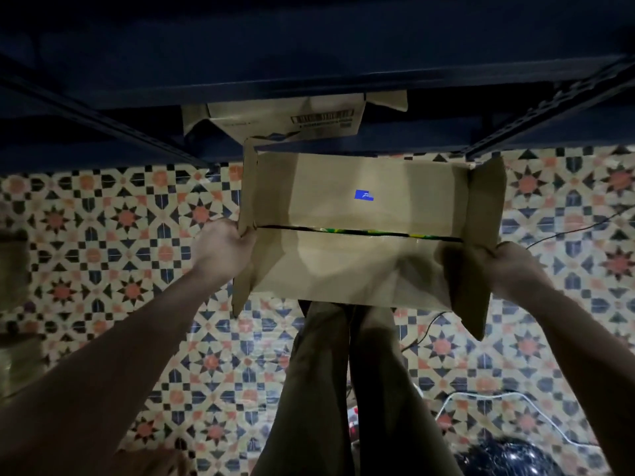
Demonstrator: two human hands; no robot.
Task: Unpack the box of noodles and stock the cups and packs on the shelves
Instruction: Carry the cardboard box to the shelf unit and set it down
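Nothing is stocked yet: the noodle box (364, 228), centre frame over the tiled floor (120, 235), is gripped at both ends by the hands, left (223, 245) and right (508, 266), flaps barely parted.

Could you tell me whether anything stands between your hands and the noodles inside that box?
Yes: the two long top flaps lie nearly closed over the noodles, leaving only a narrow slit. Both hands grip the box ends.

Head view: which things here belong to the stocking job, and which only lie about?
Job:
- cardboard box, flaps nearly closed, green packaging in the gap
- left hand and right hand, gripping its ends
- dark shelves

Lying about:
- second carton under the shelf
- cables on the floor
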